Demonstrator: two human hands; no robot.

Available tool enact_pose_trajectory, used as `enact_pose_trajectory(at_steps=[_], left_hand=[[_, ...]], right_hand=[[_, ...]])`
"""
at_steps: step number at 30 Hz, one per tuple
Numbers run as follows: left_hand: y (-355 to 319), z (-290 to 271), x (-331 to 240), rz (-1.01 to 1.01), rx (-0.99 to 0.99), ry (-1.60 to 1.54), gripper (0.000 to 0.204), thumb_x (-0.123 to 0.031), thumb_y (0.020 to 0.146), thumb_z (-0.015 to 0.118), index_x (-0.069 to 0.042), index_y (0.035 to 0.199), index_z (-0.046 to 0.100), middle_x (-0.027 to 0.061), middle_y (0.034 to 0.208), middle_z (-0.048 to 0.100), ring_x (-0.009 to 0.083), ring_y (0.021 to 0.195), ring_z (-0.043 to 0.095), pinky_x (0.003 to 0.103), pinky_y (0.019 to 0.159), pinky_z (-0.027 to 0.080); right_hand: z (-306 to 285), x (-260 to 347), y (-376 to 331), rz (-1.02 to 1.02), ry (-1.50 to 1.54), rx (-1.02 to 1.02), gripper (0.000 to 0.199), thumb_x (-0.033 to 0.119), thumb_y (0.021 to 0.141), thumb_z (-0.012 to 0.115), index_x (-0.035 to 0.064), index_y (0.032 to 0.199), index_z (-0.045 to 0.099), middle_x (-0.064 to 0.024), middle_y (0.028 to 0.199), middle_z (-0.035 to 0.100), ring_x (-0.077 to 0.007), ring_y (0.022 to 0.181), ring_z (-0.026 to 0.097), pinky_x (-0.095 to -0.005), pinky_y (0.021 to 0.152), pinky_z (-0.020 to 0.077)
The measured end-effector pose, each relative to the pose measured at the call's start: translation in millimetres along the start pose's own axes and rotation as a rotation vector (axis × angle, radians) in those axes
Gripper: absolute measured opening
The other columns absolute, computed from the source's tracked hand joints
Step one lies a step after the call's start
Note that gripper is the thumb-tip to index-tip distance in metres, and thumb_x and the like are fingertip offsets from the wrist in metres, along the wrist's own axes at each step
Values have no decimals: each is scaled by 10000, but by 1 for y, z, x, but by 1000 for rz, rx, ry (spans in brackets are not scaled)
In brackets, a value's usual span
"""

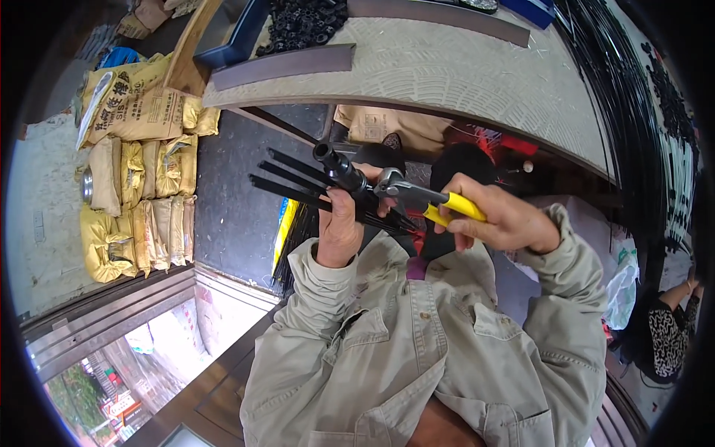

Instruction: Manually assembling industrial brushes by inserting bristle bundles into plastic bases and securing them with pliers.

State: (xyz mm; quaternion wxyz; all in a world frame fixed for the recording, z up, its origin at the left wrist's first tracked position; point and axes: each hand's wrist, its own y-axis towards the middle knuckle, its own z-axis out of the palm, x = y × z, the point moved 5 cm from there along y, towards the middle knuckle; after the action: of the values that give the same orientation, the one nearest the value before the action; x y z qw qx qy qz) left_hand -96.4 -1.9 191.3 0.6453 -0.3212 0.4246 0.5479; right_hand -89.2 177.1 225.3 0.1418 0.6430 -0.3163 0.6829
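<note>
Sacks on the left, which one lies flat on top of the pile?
The big tan printed sack lies flat across the top; the yellow sacks below stand side by side.

Your left hand (pixel 339 227) wraps the bundle of black rods (pixel 298 182), so the stretch inside your grip is hidden. The nose of the yellow-handled pliers (pixel 428 201) is buried among the rod ends, and you cannot tell what its jaws bite. Your right hand (pixel 499 220) covers most of the handles. The table (pixel 447 67) is cut off at the top edge. A person's patterned sleeve (pixel 666 331) vanishes into the dark rim.
</note>
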Motion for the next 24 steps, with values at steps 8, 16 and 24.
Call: enact_pose_trajectory(at_steps=[8,16,24], left_hand=[[-2,8,-4,37,94,111,636,-591,839,405,23,982,494,95,810,559,123,666,504,243,605,406],[-1,7,9,23,62,300,630,-589,883,257,3,1002,438,117,876,523,143,723,505,261,657,420],[11,3,-5,334,-193,596,632,-460,941,204,48,1313,257,173,1389,288,225,1082,485,342,989,293]], right_hand=[[-13,19,-1,75,-315,53,190,127,883,510,48,972,362,-64,701,555,-170,547,604,-274,453,438],[11,-26,-1,-230,-485,-410,313,158,800,639,47,968,400,-182,671,525,-396,600,542,-390,462,394],[-156,19,16,-334,-744,-1128,188,140,719,694,44,837,584,-85,760,577,-246,693,576,-326,617,444]])
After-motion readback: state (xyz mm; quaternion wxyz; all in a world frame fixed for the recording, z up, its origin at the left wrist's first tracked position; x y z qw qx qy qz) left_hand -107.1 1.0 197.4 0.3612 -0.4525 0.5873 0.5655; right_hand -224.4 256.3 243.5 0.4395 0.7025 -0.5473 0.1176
